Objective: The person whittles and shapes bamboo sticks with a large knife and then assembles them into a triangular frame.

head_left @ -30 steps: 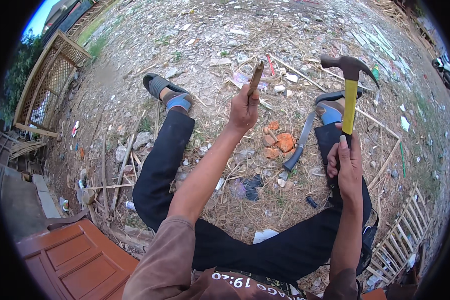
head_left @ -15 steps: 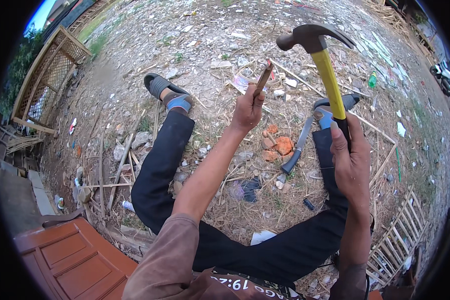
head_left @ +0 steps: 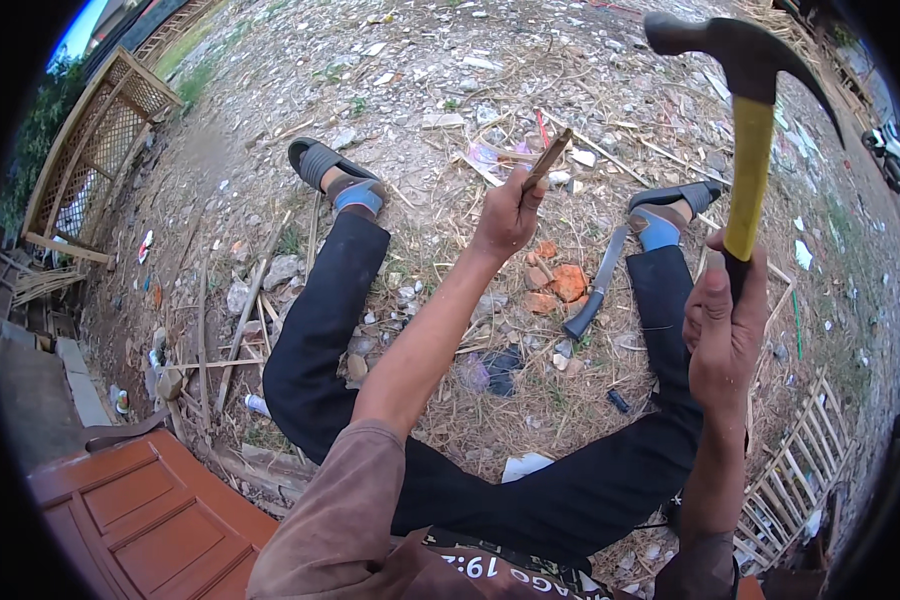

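Note:
My left hand (head_left: 508, 218) is closed round a short strip of wood (head_left: 550, 160), which sticks up out of the fist and slants to the right. In my right hand (head_left: 727, 335) I grip a claw hammer (head_left: 750, 180) by the black end of its yellow handle. Its dark head is raised well above the ground, with the claw to the right. Hammer and wood are apart. Between my legs lie broken orange brick pieces (head_left: 568, 283) and, beside them, a large knife (head_left: 598, 287) with a black handle.
A slatted wooden rack (head_left: 795, 470) leans at the lower right. At the lower left lies a reddish-brown panelled door (head_left: 160, 510). A lattice wood frame (head_left: 95, 165) stands at the far left. Stones, straw and sticks (head_left: 245, 320) litter the ground around my sandalled feet.
My right hand has moved to the right, and the hammer with it, its head now higher. My left hand has shifted slightly right, and the wood strip tilts more to the right.

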`<move>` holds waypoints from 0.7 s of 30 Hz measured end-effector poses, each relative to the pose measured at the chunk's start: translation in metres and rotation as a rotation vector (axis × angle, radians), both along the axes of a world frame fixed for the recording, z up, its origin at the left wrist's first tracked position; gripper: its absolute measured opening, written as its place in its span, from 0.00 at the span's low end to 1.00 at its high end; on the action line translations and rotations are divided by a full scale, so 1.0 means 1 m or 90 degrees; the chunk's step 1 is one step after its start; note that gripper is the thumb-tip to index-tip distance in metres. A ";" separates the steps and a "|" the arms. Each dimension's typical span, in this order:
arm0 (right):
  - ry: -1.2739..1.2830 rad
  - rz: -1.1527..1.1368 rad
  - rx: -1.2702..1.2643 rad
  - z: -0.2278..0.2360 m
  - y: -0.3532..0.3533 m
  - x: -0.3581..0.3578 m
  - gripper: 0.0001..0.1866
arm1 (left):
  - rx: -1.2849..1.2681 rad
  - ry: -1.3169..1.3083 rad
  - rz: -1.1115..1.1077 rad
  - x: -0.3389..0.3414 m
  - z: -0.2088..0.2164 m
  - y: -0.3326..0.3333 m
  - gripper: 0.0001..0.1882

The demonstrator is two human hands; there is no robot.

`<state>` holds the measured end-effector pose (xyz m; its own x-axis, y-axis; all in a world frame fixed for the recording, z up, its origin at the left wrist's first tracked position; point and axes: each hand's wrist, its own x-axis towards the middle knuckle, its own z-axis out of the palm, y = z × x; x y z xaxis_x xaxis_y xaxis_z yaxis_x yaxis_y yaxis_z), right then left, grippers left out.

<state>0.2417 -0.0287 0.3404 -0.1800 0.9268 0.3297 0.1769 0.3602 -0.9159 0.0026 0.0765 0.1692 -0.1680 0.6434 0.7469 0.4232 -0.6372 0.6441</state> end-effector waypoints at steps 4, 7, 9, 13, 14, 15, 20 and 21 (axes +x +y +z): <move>-0.218 -0.034 -0.008 0.009 0.003 -0.011 0.13 | -0.031 -0.002 0.015 -0.009 -0.001 0.000 0.14; 0.032 -0.043 0.033 0.019 -0.004 0.004 0.14 | -0.020 0.005 0.012 -0.001 0.002 -0.001 0.12; 0.008 -0.031 0.056 -0.003 0.000 0.000 0.13 | -0.017 -0.008 0.005 -0.001 0.001 -0.002 0.12; -0.334 -0.084 0.115 -0.007 0.011 -0.013 0.11 | -0.008 0.006 0.012 -0.007 -0.006 -0.001 0.10; -0.334 -0.116 0.132 0.003 0.009 -0.013 0.11 | -0.022 0.012 0.015 -0.009 -0.007 -0.002 0.11; -0.262 -0.122 0.122 0.008 0.005 -0.010 0.12 | -0.011 0.008 0.020 -0.002 -0.007 -0.002 0.11; -0.233 -0.125 0.323 -0.026 -0.003 -0.006 0.12 | -0.023 -0.006 0.016 0.003 0.002 0.004 0.12; -0.358 -0.106 0.195 -0.030 0.000 -0.007 0.09 | -0.036 -0.005 0.024 -0.001 0.004 0.003 0.09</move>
<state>0.2343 -0.0290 0.3107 -0.2640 0.8364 0.4803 0.6748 0.5160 -0.5277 0.0018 0.0796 0.1728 -0.1993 0.6777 0.7078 0.4411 -0.5830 0.6823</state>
